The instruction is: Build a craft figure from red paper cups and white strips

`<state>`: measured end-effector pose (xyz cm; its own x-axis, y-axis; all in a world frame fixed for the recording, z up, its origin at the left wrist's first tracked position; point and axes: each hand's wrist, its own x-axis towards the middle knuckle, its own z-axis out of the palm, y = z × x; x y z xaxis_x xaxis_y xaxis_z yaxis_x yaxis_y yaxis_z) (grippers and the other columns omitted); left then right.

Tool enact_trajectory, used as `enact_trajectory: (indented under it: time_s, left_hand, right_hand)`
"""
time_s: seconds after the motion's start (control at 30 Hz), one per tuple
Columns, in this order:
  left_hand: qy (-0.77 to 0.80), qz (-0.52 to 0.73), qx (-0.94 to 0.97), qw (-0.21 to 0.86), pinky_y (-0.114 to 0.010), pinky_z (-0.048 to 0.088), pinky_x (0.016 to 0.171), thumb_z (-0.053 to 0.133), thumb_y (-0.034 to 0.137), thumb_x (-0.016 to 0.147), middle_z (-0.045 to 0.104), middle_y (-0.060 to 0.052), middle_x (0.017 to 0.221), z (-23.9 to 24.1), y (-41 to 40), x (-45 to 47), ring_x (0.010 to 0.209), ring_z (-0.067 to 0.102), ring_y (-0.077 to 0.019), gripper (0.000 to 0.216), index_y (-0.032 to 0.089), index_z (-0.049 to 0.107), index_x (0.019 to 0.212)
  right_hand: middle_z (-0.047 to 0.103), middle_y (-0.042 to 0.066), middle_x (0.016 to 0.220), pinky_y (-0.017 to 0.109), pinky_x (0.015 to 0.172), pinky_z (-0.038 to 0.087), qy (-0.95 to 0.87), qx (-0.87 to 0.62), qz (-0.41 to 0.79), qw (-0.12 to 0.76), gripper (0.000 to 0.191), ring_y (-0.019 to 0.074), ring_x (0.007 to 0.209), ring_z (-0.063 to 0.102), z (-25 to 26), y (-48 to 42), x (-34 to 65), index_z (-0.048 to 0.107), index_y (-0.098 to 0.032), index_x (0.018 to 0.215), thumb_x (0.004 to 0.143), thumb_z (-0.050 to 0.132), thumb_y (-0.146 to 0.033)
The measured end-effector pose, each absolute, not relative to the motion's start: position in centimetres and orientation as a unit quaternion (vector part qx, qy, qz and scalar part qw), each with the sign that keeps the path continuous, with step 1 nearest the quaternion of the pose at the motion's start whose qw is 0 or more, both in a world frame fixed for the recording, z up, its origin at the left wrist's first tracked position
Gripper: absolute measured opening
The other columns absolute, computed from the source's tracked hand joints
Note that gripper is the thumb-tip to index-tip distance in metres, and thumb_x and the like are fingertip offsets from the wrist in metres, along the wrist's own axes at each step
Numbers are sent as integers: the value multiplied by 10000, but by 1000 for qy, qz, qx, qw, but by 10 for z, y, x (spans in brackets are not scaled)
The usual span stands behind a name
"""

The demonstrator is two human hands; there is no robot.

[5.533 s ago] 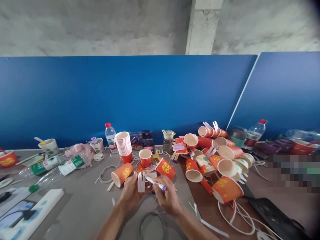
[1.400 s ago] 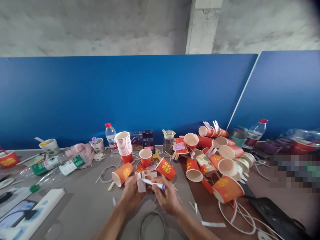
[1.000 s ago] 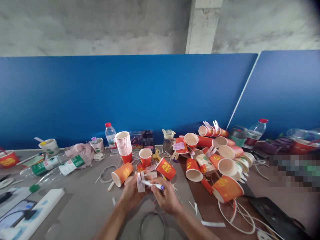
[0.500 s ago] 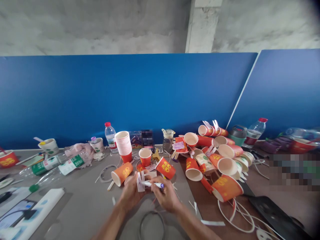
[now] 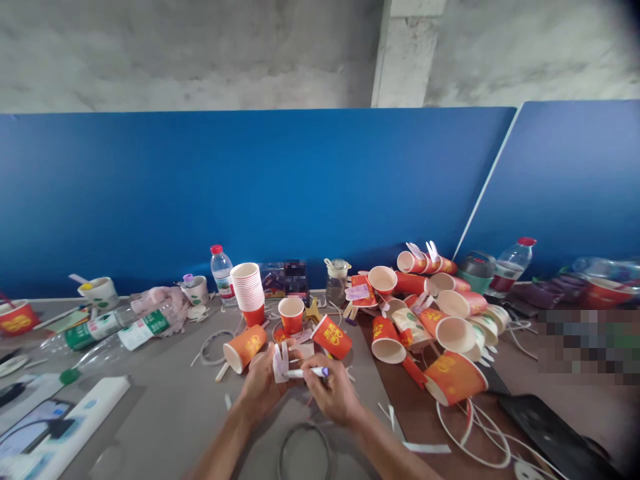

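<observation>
In the middle of the grey table my left hand (image 5: 263, 383) is closed on a small white paper piece (image 5: 280, 363) with two upright strips like rabbit ears. My right hand (image 5: 333, 390) grips a white marker (image 5: 306, 373) with a purple end; its tip points left and meets or nearly meets the paper's lower part. Just beyond the hands, an orange paper cup (image 5: 245, 348) lies on its side at left and a red paper cup (image 5: 332, 337) lies tilted at right. Between them an upright red cup (image 5: 291, 315) stands. My fingers hide part of the paper.
A tall stack of paper cups (image 5: 247, 290) stands behind my left hand. Many cups, some with white ears, are heaped at right around a large orange cup (image 5: 456, 377). Plastic bottles (image 5: 145, 329) and a power strip (image 5: 87, 417) lie left. A cable loop (image 5: 304, 450) lies in front.
The marker has tilted to lie more level, its tip slightly lower on the paper. The white paper piece has turned a little in my left hand. The surroundings look the same.
</observation>
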<state>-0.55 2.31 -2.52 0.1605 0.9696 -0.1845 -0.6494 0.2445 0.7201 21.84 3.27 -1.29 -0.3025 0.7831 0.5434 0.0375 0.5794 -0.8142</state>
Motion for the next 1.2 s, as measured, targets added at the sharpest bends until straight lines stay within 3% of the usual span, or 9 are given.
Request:
enact_trajectory:
  time_s: [0.2,0.4,0.5,0.63,0.8,1.2]
  left_hand:
    - [328,569,242,714,-411,694,903,1094,559,1001,944,-90,1051,-24,23,-2,911,868,-287,437,214,939,1219]
    - [341,566,246,709,-415,707,931,1000,520,1102,950,-102,1067,-16,20,-5,946,881,-296,331,217,946,1225]
    - [340,556,252,715,-410,697,888,1023,529,1073,941,-92,1038,-15,20,-4,916,873,-300,343,223,951,1208]
    - [328,561,245,720,-437,694,920,1072,534,1022,945,-107,1090,-19,22,-3,974,877,-322,407,204,942,1222]
    - [335,561,227,722,-405,663,908,1054,490,1045,932,-107,1053,-24,24,-5,935,867,-303,376,185,943,1234]
    - [337,559,227,723,-426,735,957,983,511,1094,954,-107,1073,-18,21,1,964,905,-304,350,195,933,1236]
  right_hand:
    - [713,8,739,327,652,539,-698,-290,395,522,435,188,624,565,-14,33,217,875,-248,961,1171,801,-622]
    - [753,20,783,312,643,511,-696,-285,418,510,417,188,652,593,-9,32,217,868,-249,977,1158,804,-619]
    - [711,4,746,302,615,477,-701,-278,433,493,446,175,621,548,-7,32,217,812,-256,913,1164,779,-623]
    - [744,20,786,308,647,526,-693,-298,417,507,413,197,665,592,-8,33,217,845,-254,986,1144,771,-628]
    - [709,8,746,308,661,537,-704,-294,419,492,457,191,658,570,-8,34,218,807,-259,904,1149,776,-645]
    - [640,-20,698,321,640,529,-681,-319,418,509,458,183,611,507,-7,33,218,811,-262,929,1122,795,-677]
